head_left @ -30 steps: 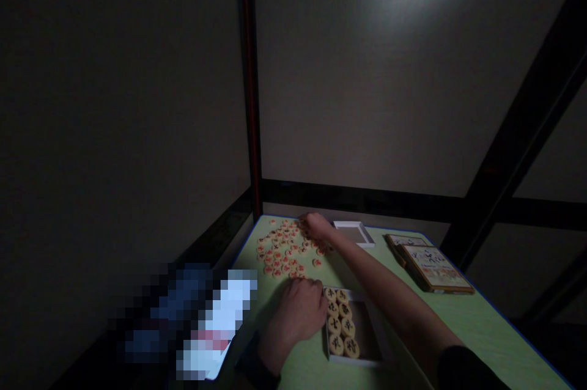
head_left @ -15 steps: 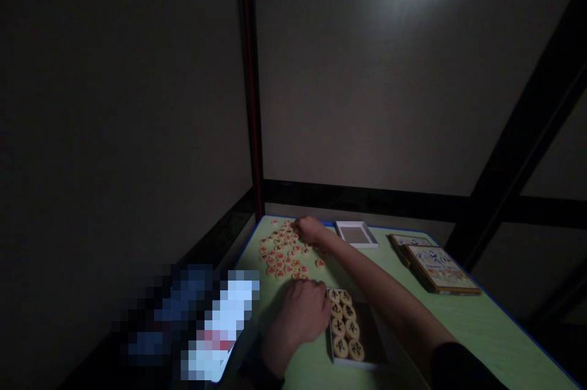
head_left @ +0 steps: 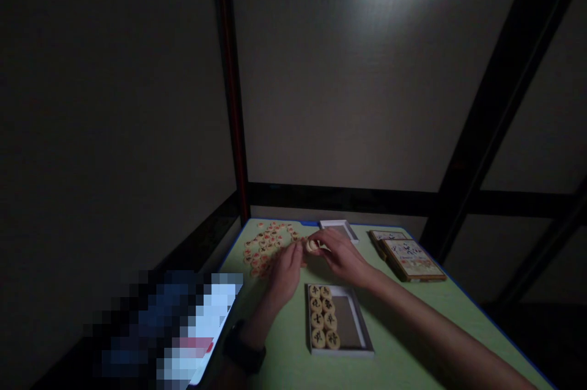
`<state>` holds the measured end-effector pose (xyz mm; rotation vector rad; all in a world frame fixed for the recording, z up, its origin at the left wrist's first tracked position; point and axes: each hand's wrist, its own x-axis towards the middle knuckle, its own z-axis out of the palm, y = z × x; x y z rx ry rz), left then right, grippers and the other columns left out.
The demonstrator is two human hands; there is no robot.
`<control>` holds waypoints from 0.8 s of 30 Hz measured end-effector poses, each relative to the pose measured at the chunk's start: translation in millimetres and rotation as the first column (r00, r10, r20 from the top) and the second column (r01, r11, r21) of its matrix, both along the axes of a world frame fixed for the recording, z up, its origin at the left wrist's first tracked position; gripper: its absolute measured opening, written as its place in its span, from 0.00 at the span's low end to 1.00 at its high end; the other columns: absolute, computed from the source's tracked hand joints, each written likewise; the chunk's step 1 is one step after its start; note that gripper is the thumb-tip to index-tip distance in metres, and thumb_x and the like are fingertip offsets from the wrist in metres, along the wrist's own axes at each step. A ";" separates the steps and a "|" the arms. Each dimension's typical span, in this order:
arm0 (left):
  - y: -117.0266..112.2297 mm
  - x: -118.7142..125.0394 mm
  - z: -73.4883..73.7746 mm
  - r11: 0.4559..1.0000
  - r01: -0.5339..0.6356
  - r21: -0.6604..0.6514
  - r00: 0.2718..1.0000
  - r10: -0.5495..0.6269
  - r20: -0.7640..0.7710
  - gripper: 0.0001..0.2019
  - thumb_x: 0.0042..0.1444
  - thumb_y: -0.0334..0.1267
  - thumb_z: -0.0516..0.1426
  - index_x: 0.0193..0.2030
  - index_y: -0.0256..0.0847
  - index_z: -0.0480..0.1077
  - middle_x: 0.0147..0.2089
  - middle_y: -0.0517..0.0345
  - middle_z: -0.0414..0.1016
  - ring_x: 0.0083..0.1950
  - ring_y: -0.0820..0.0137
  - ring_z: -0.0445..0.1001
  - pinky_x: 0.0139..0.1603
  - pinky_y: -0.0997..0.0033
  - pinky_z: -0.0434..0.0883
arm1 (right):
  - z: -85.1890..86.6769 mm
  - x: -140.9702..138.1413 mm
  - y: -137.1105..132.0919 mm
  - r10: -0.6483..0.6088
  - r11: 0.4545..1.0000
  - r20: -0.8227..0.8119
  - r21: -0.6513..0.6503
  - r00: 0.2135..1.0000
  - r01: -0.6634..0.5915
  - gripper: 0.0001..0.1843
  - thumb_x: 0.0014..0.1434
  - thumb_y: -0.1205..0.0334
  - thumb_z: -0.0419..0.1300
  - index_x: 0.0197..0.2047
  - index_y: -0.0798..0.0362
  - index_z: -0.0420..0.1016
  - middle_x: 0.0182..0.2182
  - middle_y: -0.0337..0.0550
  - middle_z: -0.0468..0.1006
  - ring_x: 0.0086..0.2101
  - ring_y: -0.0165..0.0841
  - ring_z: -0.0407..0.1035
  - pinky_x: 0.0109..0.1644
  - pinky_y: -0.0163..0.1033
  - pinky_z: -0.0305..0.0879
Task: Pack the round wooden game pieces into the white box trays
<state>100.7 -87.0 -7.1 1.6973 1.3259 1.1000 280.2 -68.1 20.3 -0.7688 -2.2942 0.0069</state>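
1. Occupying lower ctr., green table [head_left: 284, 347] carries all the things.
2. Table's R side: 2 flat printed cases [head_left: 410, 258], overlapping.
3. Nearer: open box [head_left: 351, 323] w/ 8 black-marked pcs. [head_left: 317, 320], 2 columns, L side.
4. R hand [head_left: 342, 252]: thumb & fingers pinched on a pale round pc. [head_left: 312, 246], beyond box.
5. L hand [head_left: 285, 274]: just beside R hand, near loose pcs. [head_left: 263, 248] at table's far L; cannot tell if gripping.

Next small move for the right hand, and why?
Likely carry what the right hand pinches, at least one pale disc, to the near box: its two columns of black-marked discs leave bare floor on their right.
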 end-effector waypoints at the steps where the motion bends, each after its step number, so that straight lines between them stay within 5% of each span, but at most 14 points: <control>1: 4.2 5.0 -1.2 0.992 0.108 -0.066 0.984 -0.097 0.152 0.18 0.69 0.48 0.45 0.47 0.40 0.71 0.45 0.50 0.77 0.45 0.65 0.75 0.43 0.67 0.70 | 0.1 5.0 -9.3 0.008 1.000 -0.018 0.011 1.000 -0.008 0.11 0.66 0.70 0.52 0.50 0.53 0.70 0.43 0.52 0.78 0.43 0.39 0.70 0.48 0.43 0.66; 4: 13.5 19.6 -3.0 0.921 0.370 -0.120 0.830 -0.270 0.488 0.25 0.59 0.60 0.56 0.41 0.36 0.71 0.37 0.53 0.74 0.35 0.72 0.71 0.36 0.72 0.66 | -2.6 16.3 -25.6 -0.015 0.999 -0.038 0.032 0.999 0.017 0.12 0.66 0.70 0.52 0.51 0.53 0.71 0.43 0.52 0.78 0.42 0.39 0.70 0.47 0.44 0.67; 9: 16.8 26.3 -0.7 0.839 0.534 -0.101 0.689 -0.363 0.627 0.24 0.46 0.56 0.68 0.37 0.35 0.73 0.36 0.55 0.73 0.35 0.75 0.68 0.36 0.75 0.64 | -15.6 34.4 -35.1 -0.116 0.992 -0.159 -0.064 0.980 0.107 0.12 0.66 0.66 0.54 0.51 0.52 0.72 0.43 0.50 0.80 0.40 0.37 0.72 0.45 0.42 0.69; 17: 12.9 11.2 -7.3 0.818 0.565 -0.105 0.676 -0.386 0.627 0.22 0.44 0.43 0.71 0.44 0.39 0.73 0.48 0.49 0.76 0.48 0.68 0.75 0.51 0.69 0.69 | -28.8 49.1 -47.9 -0.203 0.937 -0.245 -0.331 0.948 0.115 0.09 0.57 0.72 0.61 0.41 0.52 0.76 0.35 0.43 0.80 0.33 0.33 0.73 0.37 0.36 0.68; 24: 22.2 4.6 -16.0 0.831 0.552 -0.060 0.753 -0.466 0.465 0.23 0.41 0.41 0.72 0.41 0.38 0.69 0.42 0.55 0.77 0.45 0.64 0.78 0.52 0.60 0.72 | -29.5 48.2 -54.9 -0.112 0.951 -0.028 -0.292 0.993 0.099 0.12 0.55 0.75 0.59 0.40 0.52 0.77 0.36 0.45 0.78 0.36 0.34 0.73 0.41 0.37 0.68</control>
